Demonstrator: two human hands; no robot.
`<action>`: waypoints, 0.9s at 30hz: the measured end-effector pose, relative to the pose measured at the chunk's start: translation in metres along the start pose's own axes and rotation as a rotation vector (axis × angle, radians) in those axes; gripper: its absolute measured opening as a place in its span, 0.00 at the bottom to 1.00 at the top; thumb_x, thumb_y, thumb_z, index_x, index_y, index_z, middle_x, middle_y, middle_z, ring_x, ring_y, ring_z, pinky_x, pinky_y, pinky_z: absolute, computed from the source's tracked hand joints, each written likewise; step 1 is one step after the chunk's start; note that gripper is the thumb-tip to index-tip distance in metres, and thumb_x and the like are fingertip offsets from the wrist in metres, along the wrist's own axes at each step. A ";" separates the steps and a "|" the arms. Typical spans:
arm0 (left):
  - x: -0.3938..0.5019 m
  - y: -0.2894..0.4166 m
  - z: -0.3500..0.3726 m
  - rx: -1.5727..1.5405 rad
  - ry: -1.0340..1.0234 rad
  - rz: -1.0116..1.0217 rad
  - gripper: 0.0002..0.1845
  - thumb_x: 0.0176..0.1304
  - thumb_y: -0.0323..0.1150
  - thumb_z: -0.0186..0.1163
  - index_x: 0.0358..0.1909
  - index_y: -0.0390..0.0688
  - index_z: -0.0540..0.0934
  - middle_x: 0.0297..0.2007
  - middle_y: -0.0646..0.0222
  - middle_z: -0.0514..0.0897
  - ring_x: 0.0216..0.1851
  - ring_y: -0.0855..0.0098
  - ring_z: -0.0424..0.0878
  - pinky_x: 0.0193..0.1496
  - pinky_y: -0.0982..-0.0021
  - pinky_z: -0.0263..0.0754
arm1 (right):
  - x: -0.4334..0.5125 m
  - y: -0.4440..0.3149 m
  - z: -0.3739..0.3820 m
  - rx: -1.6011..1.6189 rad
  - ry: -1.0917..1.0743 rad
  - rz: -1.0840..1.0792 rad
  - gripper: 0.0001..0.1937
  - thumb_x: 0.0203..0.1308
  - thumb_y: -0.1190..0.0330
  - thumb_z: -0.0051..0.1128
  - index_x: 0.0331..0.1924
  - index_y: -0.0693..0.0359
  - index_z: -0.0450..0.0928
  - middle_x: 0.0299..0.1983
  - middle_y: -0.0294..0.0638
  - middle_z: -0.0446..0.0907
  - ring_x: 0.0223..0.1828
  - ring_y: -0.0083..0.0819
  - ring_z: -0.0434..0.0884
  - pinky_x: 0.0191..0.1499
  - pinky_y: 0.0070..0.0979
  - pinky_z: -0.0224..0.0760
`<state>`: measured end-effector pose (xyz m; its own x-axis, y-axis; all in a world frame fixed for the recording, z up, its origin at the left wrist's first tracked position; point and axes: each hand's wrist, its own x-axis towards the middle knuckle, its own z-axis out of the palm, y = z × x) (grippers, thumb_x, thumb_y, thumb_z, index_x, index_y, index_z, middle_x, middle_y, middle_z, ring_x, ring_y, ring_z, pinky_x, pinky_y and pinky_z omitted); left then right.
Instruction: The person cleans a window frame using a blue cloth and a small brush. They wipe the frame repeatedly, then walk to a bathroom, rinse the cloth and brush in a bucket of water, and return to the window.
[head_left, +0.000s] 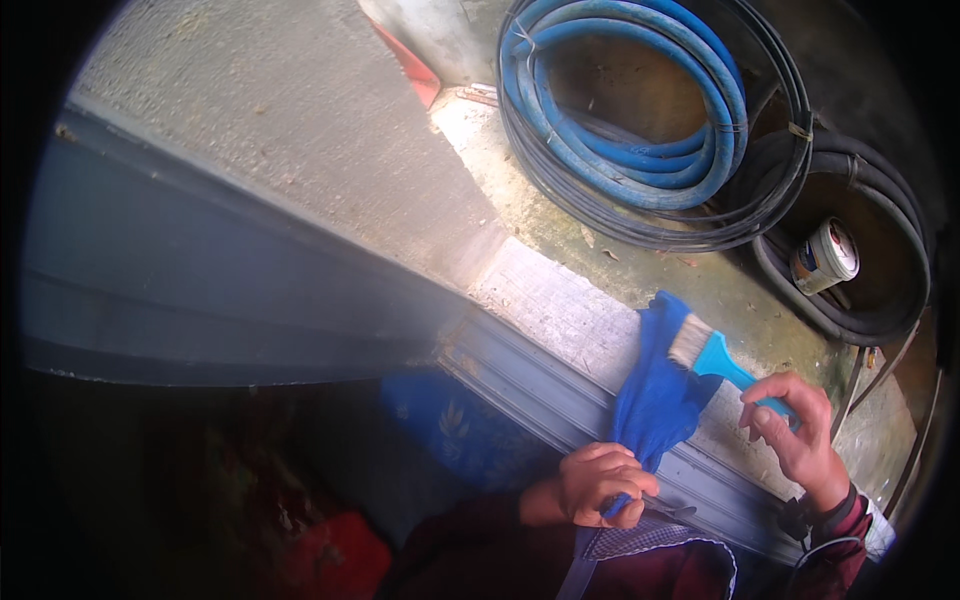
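Note:
My left hand (609, 482) is closed around the gathered end of a blue cloth (656, 390), and a small bit of blue shows between the fingers. The cloth spreads away from it over a grey metal sliding track (536, 375) and a pale sill (562, 307). In my right hand (799, 435) is the turquoise handle of a flat paintbrush (724, 360), held by thumb and fingers. Its pale bristles are at the far edge of the cloth; whether they touch it, I cannot tell.
Coiled blue hose (637, 191) and thin black tubing (540, 184) lie beyond the sill. A white bucket (825, 257) sits within a thick black hose coil (911, 247). A grey panel (187, 262) and rough wall (300, 135) stand at left; a red object (337, 555) is below.

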<state>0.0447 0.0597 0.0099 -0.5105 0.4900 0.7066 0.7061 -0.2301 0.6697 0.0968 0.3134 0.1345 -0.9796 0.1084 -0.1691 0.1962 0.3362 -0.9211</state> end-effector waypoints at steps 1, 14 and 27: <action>0.000 0.001 0.000 0.004 -0.004 -0.001 0.07 0.69 0.33 0.59 0.38 0.44 0.71 0.33 0.71 0.91 0.29 0.72 0.85 0.39 0.70 0.79 | 0.006 -0.004 -0.001 0.065 -0.034 0.003 0.08 0.68 0.73 0.59 0.47 0.66 0.81 0.31 0.42 0.83 0.32 0.25 0.82 0.38 0.22 0.74; 0.005 0.004 0.000 0.050 0.023 -0.049 0.08 0.68 0.34 0.60 0.38 0.44 0.72 0.30 0.73 0.88 0.26 0.70 0.84 0.37 0.66 0.81 | 0.235 -0.043 0.101 -0.239 -0.134 -0.597 0.07 0.60 0.68 0.59 0.38 0.60 0.82 0.31 0.50 0.84 0.35 0.51 0.84 0.39 0.46 0.75; 0.006 0.000 0.007 0.015 0.137 0.014 0.07 0.70 0.31 0.59 0.40 0.41 0.71 0.28 0.73 0.86 0.25 0.71 0.83 0.35 0.68 0.80 | -0.003 0.023 0.005 0.186 0.044 0.081 0.09 0.74 0.69 0.53 0.50 0.65 0.78 0.28 0.37 0.82 0.25 0.19 0.78 0.26 0.16 0.68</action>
<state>0.0453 0.0688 0.0120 -0.5618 0.3676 0.7412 0.7205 -0.2228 0.6566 0.1038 0.3165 0.1123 -0.9574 0.1701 -0.2333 0.2587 0.1468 -0.9547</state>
